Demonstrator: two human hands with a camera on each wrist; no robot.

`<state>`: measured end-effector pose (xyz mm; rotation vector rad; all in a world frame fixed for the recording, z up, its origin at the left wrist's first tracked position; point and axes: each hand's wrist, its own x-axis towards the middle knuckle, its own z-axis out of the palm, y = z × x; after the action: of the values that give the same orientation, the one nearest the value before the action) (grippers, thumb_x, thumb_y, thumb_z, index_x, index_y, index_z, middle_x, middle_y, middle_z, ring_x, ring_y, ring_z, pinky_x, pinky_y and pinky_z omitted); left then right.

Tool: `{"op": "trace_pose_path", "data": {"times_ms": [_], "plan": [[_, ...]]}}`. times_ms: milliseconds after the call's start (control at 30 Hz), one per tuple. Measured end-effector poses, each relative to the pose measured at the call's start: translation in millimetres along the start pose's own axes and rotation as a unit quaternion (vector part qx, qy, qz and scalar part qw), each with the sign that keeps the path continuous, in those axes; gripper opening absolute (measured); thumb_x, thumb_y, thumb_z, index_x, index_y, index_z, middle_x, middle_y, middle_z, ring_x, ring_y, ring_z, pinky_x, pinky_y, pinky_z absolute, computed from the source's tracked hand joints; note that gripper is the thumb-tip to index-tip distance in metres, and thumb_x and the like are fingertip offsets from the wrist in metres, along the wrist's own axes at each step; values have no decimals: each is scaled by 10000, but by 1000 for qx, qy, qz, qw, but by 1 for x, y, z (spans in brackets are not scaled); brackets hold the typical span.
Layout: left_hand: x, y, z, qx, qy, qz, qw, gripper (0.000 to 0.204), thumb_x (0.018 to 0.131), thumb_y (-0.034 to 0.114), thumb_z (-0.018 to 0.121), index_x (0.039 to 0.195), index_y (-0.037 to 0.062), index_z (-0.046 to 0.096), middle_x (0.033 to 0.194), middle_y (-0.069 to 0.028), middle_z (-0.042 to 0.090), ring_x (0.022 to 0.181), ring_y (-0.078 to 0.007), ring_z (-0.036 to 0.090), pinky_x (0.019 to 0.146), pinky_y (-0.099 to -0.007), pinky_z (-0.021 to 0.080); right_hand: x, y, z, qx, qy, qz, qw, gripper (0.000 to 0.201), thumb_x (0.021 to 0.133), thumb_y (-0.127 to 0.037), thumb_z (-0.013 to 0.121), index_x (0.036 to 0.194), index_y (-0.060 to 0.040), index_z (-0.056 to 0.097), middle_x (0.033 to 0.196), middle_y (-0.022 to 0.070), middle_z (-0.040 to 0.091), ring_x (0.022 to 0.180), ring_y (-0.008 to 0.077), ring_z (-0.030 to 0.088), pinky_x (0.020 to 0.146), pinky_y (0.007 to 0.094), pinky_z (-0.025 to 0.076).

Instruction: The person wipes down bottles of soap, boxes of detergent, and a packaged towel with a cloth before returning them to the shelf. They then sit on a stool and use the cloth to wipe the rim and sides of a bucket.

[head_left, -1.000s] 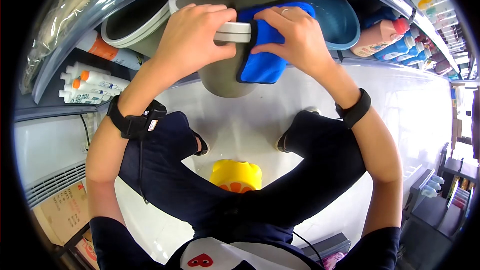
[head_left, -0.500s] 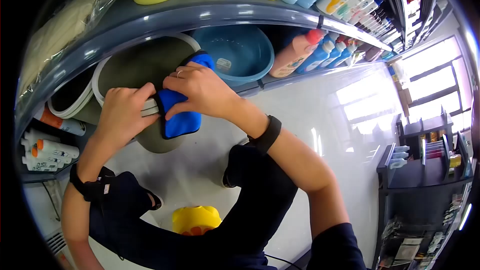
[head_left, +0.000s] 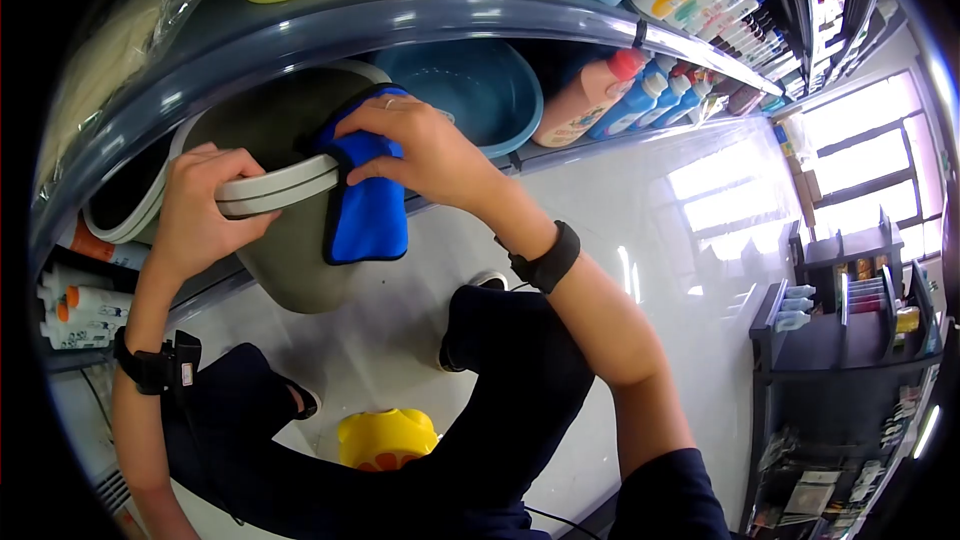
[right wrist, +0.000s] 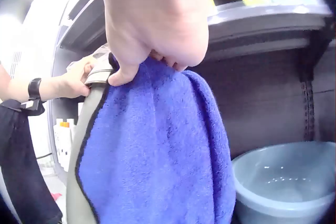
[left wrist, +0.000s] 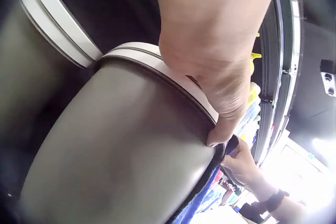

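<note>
A grey-green bin with a white double-banded rim leans out from the lower shelf, over the floor. On the left side of its rim, my left hand grips with the thumb below and outside, as the left wrist view also shows. My right hand pinches a blue cloth with dark edging over the rim, thumb on the near side. In the right wrist view the fluffy cloth hangs down from that hand along the bin's outside. A stretch of bare rim shows between the hands.
A second bin stands left, close beside the first. To the right are a blue basin and a pink bottle. The upper shelf's edge runs above the hands. A yellow stool stands on the floor between the legs.
The head view has swung right. My left hand has moved left along the rim, away from my right hand, baring more rim. The bin looks more tilted; the right hand keeps the cloth.
</note>
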<state>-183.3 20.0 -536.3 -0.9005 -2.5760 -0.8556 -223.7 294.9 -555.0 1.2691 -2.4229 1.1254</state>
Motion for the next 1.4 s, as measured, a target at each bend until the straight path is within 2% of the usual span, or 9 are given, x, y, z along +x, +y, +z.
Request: {"op": "trace_pose_path", "data": {"times_ms": [133,500,733,833,933,1000,1100,1300,1400], "plan": [[3,-1,-1,55,15,77,995,233,648,68,764,815,35,605,743,-100,603,704,-307,548,668,-388,412,-1,2,6,-17,22,-16,999,415,722,-167,833,1081,-28,677,953,110,662,923,326,588,824,413,471],[-3,27,36,166,105,67,978,351,587,-25,619,927,28,553,865,-103,596,826,-314,554,708,-408,395,0,-22,47,-101,142,34,984,485,648,-292,893,987,-24,672,862,116,630,880,329,601,797,406,467],[-4,11,25,112,98,10,989,246,589,43,638,802,73,520,701,-88,550,683,-325,544,636,-413,382,5,8,21,-70,30,-54,996,474,664,-296,856,1023,-32,696,949,144,684,980,358,630,908,452,476],[-10,-7,14,78,60,-26,995,266,586,107,636,791,48,478,726,-124,508,715,-364,514,671,-419,369,-8,32,6,-80,12,3,997,443,668,-191,848,1064,-61,699,1026,153,695,1019,380,621,974,448,463],[-9,-16,8,128,58,-18,990,201,586,90,631,747,78,512,705,-83,545,716,-310,511,667,-396,369,-11,21,13,-111,29,-6,993,412,695,-184,829,1060,-50,691,1035,131,680,1006,358,613,988,435,449],[-11,-20,14,129,136,90,978,205,601,38,599,790,77,531,741,-82,566,766,-296,526,722,-399,393,-14,18,17,-116,28,8,993,415,699,-200,830,1063,-51,696,1034,127,679,1016,352,611,999,437,439],[-9,-5,14,166,94,65,980,296,626,41,601,921,43,572,868,-86,597,881,-302,547,844,-404,429,-11,22,12,-104,24,24,994,420,703,-221,833,1064,-51,703,1033,121,682,1037,343,607,1016,437,421],[-2,8,33,152,111,147,971,363,684,162,801,951,51,583,933,-78,620,905,-283,566,826,-384,438,-8,20,16,-116,22,34,992,398,706,-219,835,1031,-30,704,999,99,686,1025,316,607,1023,428,396],[-2,5,37,150,52,97,982,406,674,238,852,940,66,598,877,-54,623,842,-247,573,762,-369,427,-5,8,17,-136,-9,30,990,406,707,-230,838,1035,-35,699,979,87,675,991,307,602,1015,416,389]]}}
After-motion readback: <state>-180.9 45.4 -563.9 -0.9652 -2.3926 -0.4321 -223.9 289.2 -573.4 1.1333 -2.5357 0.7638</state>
